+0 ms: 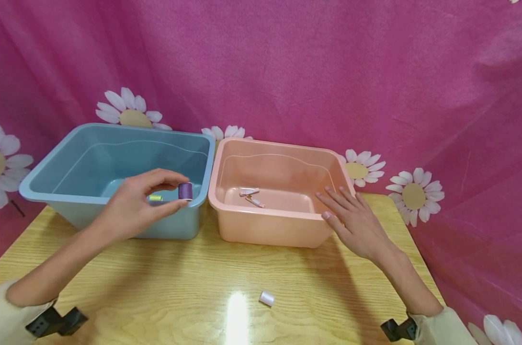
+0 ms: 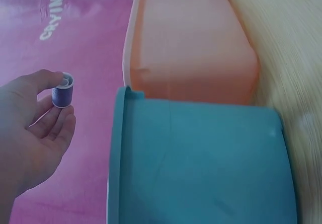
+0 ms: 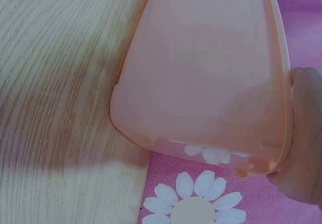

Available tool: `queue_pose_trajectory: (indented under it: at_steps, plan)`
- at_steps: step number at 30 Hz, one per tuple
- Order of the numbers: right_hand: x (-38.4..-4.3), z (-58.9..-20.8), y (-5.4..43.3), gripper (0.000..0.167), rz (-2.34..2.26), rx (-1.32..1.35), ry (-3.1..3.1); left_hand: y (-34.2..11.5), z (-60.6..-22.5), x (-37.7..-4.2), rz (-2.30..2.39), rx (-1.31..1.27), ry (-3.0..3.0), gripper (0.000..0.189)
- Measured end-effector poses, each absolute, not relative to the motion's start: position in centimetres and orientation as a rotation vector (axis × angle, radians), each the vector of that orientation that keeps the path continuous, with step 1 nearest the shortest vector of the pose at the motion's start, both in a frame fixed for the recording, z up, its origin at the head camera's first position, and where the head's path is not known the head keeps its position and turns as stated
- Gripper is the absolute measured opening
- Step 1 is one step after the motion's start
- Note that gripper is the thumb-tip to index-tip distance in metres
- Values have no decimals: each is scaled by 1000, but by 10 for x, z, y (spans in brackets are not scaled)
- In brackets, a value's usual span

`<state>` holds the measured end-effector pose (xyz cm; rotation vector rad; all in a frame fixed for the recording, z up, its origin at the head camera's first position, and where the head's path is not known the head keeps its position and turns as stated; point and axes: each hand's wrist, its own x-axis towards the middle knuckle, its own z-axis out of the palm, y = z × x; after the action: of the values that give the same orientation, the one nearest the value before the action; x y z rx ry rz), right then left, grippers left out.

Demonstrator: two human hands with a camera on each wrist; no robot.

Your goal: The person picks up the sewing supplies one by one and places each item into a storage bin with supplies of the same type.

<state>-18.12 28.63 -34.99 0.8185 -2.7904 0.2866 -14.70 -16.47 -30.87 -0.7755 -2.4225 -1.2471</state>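
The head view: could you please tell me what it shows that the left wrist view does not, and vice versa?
Head view alone: the right hand at the peach tub, the pieces inside it, the yellow item in the blue tub, the white spool on the table.
Left wrist view alone: the lettering "CRYING" on the curtain.
Both: the left hand holding the purple spool, the tubs, table and curtain.

The peach tub (image 1: 269,231) looks smooth plastic, the table (image 1: 187,278) glossy wood.

Pale yellow wood-grain table (image 1: 218,273), blue rectangular plastic tub (image 1: 166,227) at left, peach rectangular plastic tub (image 1: 269,230) beside it, small white cylindrical spool (image 1: 267,298) nearer.
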Motion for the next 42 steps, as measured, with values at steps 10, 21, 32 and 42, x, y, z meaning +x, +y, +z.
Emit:
queue_pose_trajectory:
  at_steps: [10,21,32,42]
  plan:
    - [-181,-351,287,48,280,819,-2797,-187,-311,-160,-1283,-665,-2444,41]
    - [-181,-350,287,48,289,816,-2790,-209,-310,-178,-1292,-528,-2498,39]
    - [-181,-350,286,48,279,820,-2786,-224,-307,-200,-1220,-444,-2660,43]
    - [-180,-350,287,48,282,817,-2781,-231,-305,-219,-1040,-476,-2756,42]
